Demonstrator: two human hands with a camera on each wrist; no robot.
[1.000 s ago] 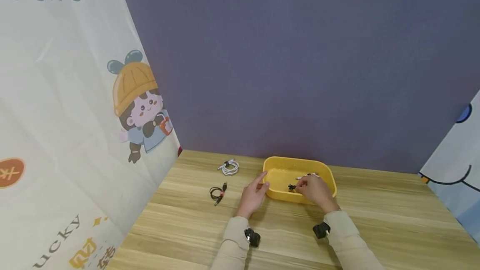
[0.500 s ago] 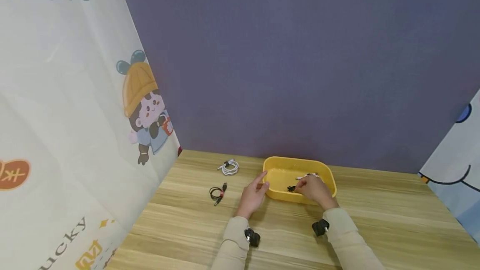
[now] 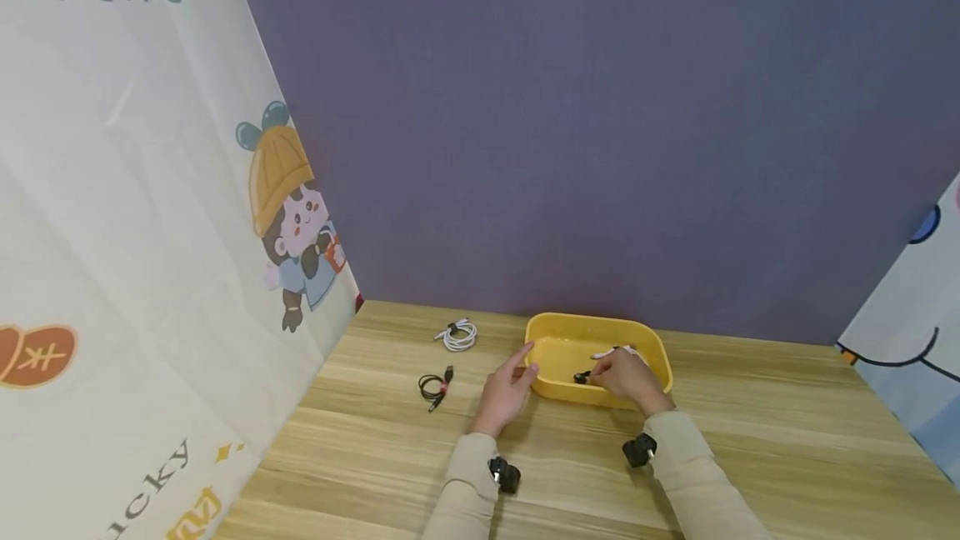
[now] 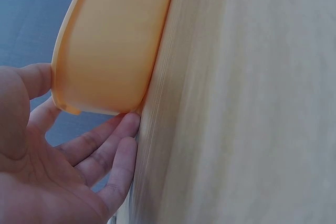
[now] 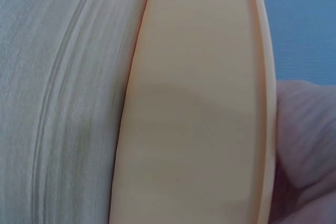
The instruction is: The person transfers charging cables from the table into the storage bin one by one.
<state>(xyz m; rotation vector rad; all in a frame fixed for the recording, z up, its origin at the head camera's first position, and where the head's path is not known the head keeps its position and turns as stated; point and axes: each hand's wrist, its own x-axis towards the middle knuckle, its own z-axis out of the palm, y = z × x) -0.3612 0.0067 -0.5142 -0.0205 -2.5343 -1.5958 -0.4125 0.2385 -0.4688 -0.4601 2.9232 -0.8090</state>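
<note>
A yellow tray stands on the wooden table. My left hand rests against its left end, thumb and fingertips touching the rim and side wall, as the left wrist view also shows. Inside the tray my right hand pinches a small black cable, mostly hidden by the fingers. A white cable lies in the tray behind that hand, partly covered. In the right wrist view the tray's wall hides the fingertips, and only part of the hand shows.
Left of the tray, a coiled white cable with a black tie lies on the table. Nearer is a coiled black cable with a pink tie. A dark wall panel rises right behind the tray.
My right hand has shifted slightly left within the tray, and less of the black cable's dark ends shows. My left hand stays in place at the tray.
</note>
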